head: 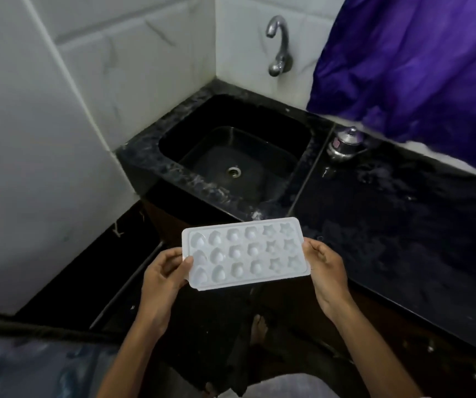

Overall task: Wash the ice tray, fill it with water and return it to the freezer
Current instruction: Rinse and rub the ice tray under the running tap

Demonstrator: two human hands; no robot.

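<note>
The left hand (164,272) pinches the near-left short end of the ice tray (245,252), thumb laid on the rim over the corner cavities and fingers curled beneath. The right hand (326,268) grips the opposite short end, its fingers wrapped along the edge. The white tray is held level and cavities up, in the air in front of the counter's front edge, with its far corner just over that edge. Its cavities look dry, though the glare makes that uncertain. Beyond it the black sink (202,191) sits open, well apart from the tray, with the wall tap (278,47) above the basin's far rim. A white tiled wall (58,110) closes the left side; the dark countertop (403,225) runs right, under a purple cloth (417,67).
</note>
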